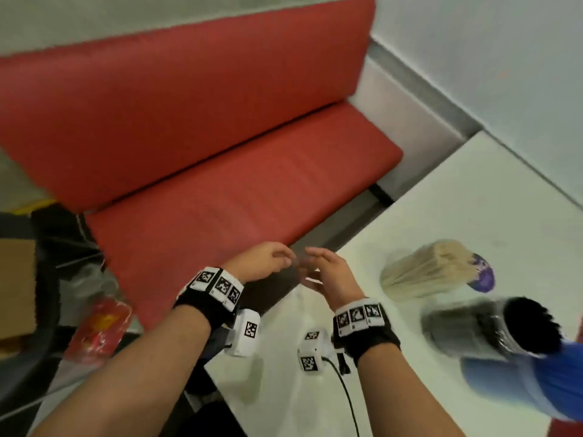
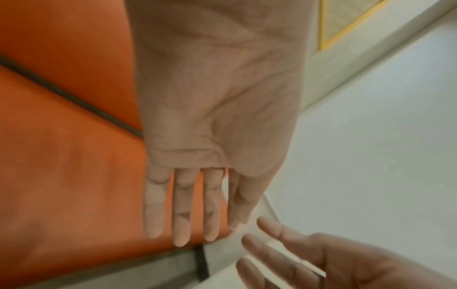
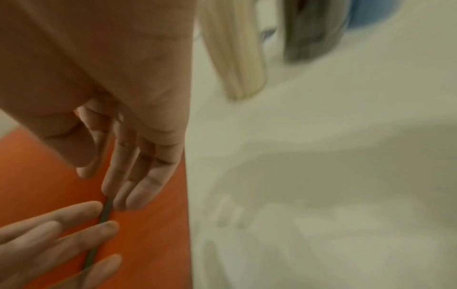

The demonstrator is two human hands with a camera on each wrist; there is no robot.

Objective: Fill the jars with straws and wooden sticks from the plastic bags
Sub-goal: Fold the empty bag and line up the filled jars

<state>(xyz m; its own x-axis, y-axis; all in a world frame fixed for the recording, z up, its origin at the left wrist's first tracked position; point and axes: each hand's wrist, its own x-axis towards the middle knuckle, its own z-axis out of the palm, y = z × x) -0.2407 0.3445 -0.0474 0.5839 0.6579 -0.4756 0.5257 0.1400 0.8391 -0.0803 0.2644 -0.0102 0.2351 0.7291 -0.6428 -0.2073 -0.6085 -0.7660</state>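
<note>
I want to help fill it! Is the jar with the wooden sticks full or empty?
Full. The jar with the wooden sticks is packed with pale sticks to its mouth, on the white table.

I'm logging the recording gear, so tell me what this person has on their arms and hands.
Both forearms are bare, with no sleeves or gloves. The left hand and right hand are bare too. Each wrist carries a black strap topped by a row of white blocks printed with black square codes. A black cable trails from the white unit at the right wrist.

Sticks jar (image 1: 432, 272) behind straws jar (image 1: 492, 332) on table (image 1: 473, 200), bench (image 1: 220, 171) left
</note>
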